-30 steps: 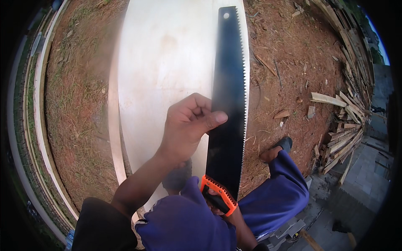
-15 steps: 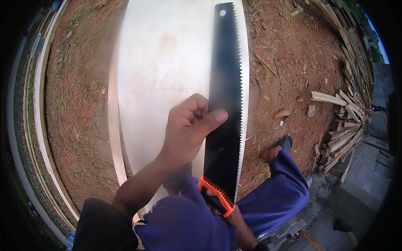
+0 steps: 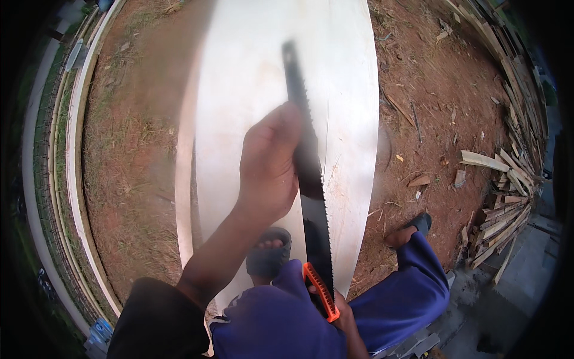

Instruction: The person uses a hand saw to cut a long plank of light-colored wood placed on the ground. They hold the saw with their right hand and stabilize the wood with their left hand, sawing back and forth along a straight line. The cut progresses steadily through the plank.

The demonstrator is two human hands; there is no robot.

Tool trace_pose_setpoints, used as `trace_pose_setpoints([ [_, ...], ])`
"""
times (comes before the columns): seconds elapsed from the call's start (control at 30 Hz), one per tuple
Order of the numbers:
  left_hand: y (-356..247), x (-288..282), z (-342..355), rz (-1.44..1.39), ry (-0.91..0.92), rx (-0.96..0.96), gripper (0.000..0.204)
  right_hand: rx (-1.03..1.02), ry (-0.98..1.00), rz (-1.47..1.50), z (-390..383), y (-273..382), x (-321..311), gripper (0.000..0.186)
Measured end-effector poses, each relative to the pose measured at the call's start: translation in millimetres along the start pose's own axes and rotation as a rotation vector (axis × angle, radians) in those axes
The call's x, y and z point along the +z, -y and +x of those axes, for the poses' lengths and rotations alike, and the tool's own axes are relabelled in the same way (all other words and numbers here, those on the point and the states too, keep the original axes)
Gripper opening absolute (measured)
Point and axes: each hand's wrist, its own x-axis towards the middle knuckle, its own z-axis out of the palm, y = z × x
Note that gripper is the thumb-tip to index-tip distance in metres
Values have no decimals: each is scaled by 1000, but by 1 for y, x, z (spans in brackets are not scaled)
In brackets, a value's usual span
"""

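A handsaw (image 3: 317, 230) with a dark toothed blade and an orange-and-black handle (image 3: 321, 292) points away from me above a long pale board (image 3: 245, 66). My right hand (image 3: 342, 306) is closed round the handle, partly hidden by it and my trouser leg. Partway up the blade, my left hand (image 3: 269, 164) is closed with thumb and curled fingers at its left edge. The blade is turned partly edge-on, teeth to the right, and its far end is blurred. Thin dark lines run along the board right of the saw.
One sandalled foot (image 3: 269, 254) rests on the board; my other foot (image 3: 418, 226) stands on reddish soil to the right. A stack of scrap wood (image 3: 499, 221) lies farther right, beside grey blocks. Long timbers (image 3: 78, 149) run along the left side.
The saw blade has twisted from nearly face-on to a narrower angle, its tip moving left over the board. My left hand has shifted a little farther up the blade. The view has shifted slightly.
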Motion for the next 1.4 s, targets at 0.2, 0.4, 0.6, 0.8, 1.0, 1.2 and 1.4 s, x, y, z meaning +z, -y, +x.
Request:
trace_pose_setpoints([
  [0.2, -7, -8, 10, -277, 178, 37, 46, -235, 18, -92, 15, -4, -13, 26],
  [0.4, -7, -8, 5, -384, 258, 49, 40, -329, -93, -104, 17, -3, 2, 21],
  [0.6, -8, -9, 0, -396, 302, 26, 44, -389, -108, -130, 34, -12, -12, 23],
  [0.8, -5, -10, 3, -593, 440, -22, 46, -566, -91, -6, 42, -20, -30, 22],
  [1.0, -15, -13, 2, -602, 534, -21, 49, -686, -100, 67, 47, -23, -33, 25],
  [1.2, -14, -12, 1, -623, 588, -20, 54, -743, -174, 55, 45, -24, -33, 27],
  [1.4, -19, -12, -1, -609, 600, -17, 60, -791, -183, 82, 50, -28, -37, 27],
])
